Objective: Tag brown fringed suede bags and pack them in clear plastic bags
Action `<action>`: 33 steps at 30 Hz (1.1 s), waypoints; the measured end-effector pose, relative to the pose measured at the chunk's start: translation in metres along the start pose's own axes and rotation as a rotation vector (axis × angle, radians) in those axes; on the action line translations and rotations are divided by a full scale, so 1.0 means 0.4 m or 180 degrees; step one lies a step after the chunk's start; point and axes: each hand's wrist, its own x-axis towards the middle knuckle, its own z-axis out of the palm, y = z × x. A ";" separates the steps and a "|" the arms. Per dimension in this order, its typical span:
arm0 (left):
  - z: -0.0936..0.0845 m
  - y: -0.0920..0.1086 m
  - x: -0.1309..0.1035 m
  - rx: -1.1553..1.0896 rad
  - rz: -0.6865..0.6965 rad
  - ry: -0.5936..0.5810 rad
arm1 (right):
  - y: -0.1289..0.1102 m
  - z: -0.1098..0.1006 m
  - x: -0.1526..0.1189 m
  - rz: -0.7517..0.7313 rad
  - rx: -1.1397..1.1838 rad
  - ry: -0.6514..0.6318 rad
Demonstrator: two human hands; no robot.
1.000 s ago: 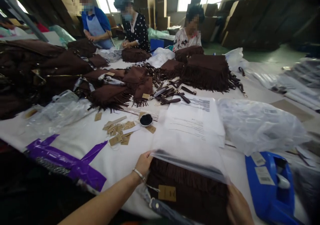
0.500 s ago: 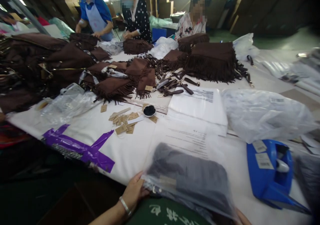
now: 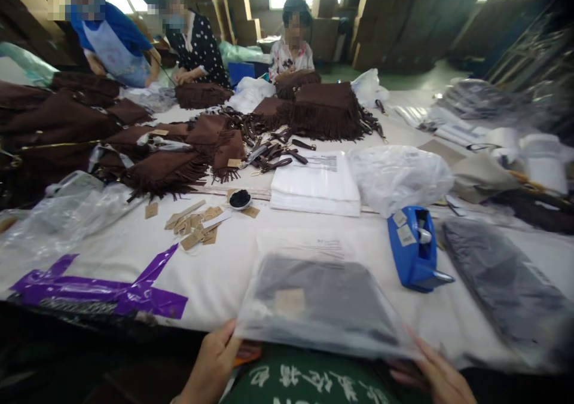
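Note:
A clear plastic bag (image 3: 305, 236) with printed lines lies at the table's front edge. Inside it is a dark folded item, seen through the film, with a tan tag (image 3: 289, 302) on it. My left hand (image 3: 215, 356) pinches the bag's near left corner. At the near right corner, my right hand (image 3: 437, 365) grips the film, its fingers partly hidden. Right of the bag stands a blue tape dispenser (image 3: 410, 254). Another dark item packed in clear plastic (image 3: 502, 278) lies farther right.
Brown fringed bags (image 3: 327, 111) and dark straps (image 3: 273, 153) cover the table's far side. Tan tags (image 3: 192, 225) lie near a small bowl of black material (image 3: 240, 199). A stack of printed plastic bags (image 3: 314, 183) sits mid-table. Purple tape (image 3: 103, 290) marks the left front edge. Three people work opposite.
The view has swung right. The bag now lies flatter and squarer to me, its near edge stretched between both hands. My right hand has come further into view.

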 end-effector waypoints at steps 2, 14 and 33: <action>-0.006 0.087 0.009 0.0102 0.0256 0.0079 | -0.108 -0.020 0.000 0.0010 0.0196 -0.0033; 0.029 0.574 0.134 -0.0230 0.2253 0.0545 | -0.648 -0.015 0.052 -0.2141 0.0268 0.0424; -0.052 -0.002 0.063 0.3739 0.2350 0.0642 | -0.154 0.036 -0.011 -0.0194 -0.1863 -0.1162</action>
